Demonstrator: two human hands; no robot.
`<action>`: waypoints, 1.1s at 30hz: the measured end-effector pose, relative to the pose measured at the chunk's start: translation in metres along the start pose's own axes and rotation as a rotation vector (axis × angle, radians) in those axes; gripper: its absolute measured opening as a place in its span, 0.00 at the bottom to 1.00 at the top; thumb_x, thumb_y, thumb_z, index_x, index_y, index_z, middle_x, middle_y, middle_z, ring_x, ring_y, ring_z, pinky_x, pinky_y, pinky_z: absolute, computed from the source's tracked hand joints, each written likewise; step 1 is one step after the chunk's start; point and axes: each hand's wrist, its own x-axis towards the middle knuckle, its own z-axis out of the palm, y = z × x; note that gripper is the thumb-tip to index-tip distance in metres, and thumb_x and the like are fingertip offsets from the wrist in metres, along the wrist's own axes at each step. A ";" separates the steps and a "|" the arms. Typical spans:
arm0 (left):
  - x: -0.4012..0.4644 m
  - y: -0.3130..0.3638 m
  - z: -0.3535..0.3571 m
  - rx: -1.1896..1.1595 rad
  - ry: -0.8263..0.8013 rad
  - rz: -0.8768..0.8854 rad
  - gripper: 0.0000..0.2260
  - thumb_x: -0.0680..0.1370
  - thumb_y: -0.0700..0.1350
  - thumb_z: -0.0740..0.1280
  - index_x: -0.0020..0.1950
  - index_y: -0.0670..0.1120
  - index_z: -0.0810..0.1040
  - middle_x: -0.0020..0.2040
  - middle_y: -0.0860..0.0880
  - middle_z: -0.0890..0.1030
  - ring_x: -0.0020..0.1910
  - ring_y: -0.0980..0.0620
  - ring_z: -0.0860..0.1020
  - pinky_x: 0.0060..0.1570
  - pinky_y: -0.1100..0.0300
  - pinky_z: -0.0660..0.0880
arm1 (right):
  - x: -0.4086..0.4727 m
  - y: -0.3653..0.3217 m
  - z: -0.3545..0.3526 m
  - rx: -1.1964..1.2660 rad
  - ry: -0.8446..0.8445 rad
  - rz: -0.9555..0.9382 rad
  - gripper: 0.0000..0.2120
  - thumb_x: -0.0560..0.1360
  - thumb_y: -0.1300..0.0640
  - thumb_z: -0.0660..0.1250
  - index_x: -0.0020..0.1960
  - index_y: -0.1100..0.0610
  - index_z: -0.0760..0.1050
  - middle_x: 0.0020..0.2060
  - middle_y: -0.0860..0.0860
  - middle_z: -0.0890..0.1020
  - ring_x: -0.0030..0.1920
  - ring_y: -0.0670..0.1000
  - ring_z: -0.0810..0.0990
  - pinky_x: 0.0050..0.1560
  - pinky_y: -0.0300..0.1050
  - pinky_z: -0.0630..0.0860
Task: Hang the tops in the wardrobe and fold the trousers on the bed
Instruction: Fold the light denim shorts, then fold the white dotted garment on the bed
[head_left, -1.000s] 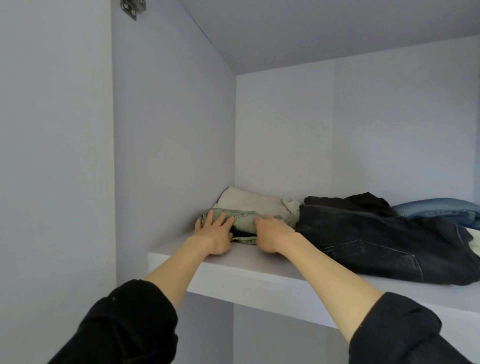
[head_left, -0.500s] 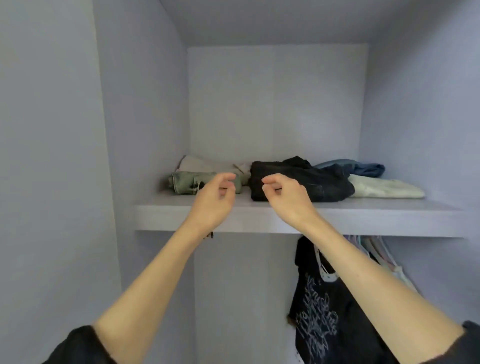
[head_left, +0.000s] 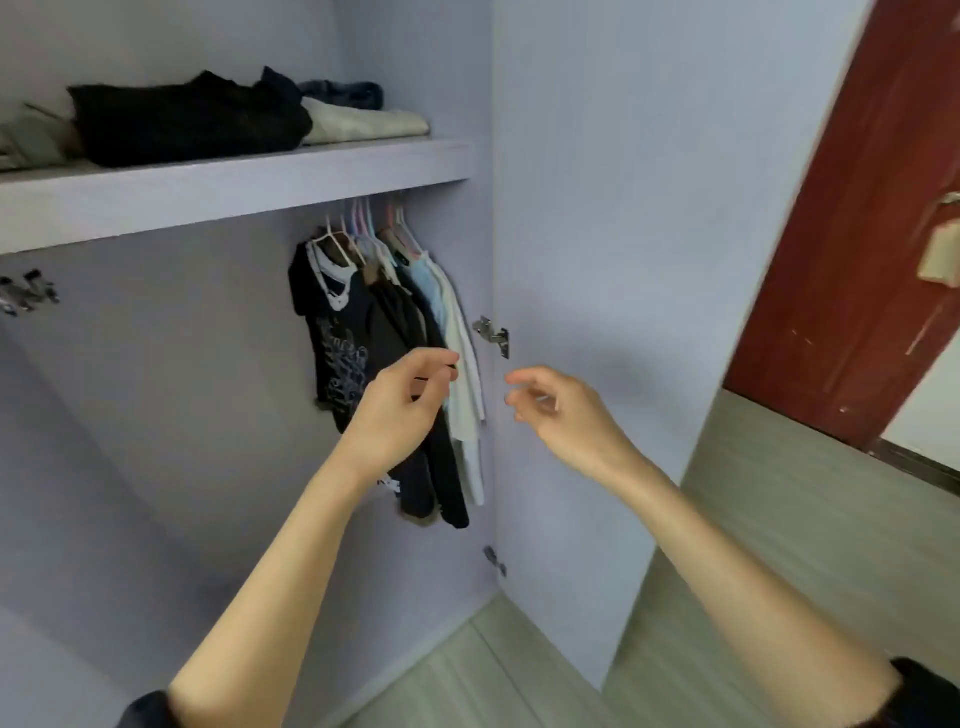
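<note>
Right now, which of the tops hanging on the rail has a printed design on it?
The black top at the left end of the row. It carries a pale graphic print, while the dark top, light blue top and white top beside it look plain.

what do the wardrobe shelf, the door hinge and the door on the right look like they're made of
The pale lilac wardrobe shelf looks like laminated board: flat, matte, with a faint grain along its front edge. The small silver door hinge looks like polished metal; it glints. The dark red door seems painted wood, with pale chips and scratches, though that is less certain.
</note>
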 end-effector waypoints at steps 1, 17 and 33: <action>-0.003 0.008 0.032 -0.024 -0.087 0.022 0.10 0.81 0.45 0.58 0.59 0.52 0.75 0.53 0.54 0.80 0.55 0.54 0.78 0.57 0.56 0.75 | -0.025 0.025 -0.020 0.002 0.038 0.068 0.09 0.79 0.57 0.61 0.57 0.51 0.75 0.52 0.51 0.81 0.52 0.51 0.80 0.49 0.38 0.75; -0.026 0.166 0.418 -0.273 -0.750 0.117 0.10 0.81 0.38 0.58 0.60 0.41 0.75 0.50 0.44 0.79 0.44 0.50 0.79 0.47 0.63 0.73 | -0.248 0.216 -0.321 -0.057 0.529 0.559 0.11 0.79 0.60 0.60 0.60 0.59 0.76 0.52 0.56 0.82 0.51 0.54 0.80 0.48 0.32 0.73; 0.112 0.234 0.724 -0.323 -1.085 0.268 0.12 0.81 0.42 0.58 0.49 0.59 0.74 0.46 0.58 0.80 0.43 0.62 0.79 0.45 0.64 0.75 | -0.238 0.386 -0.519 -0.017 0.851 0.811 0.09 0.79 0.59 0.60 0.57 0.55 0.75 0.43 0.50 0.81 0.47 0.53 0.82 0.38 0.34 0.73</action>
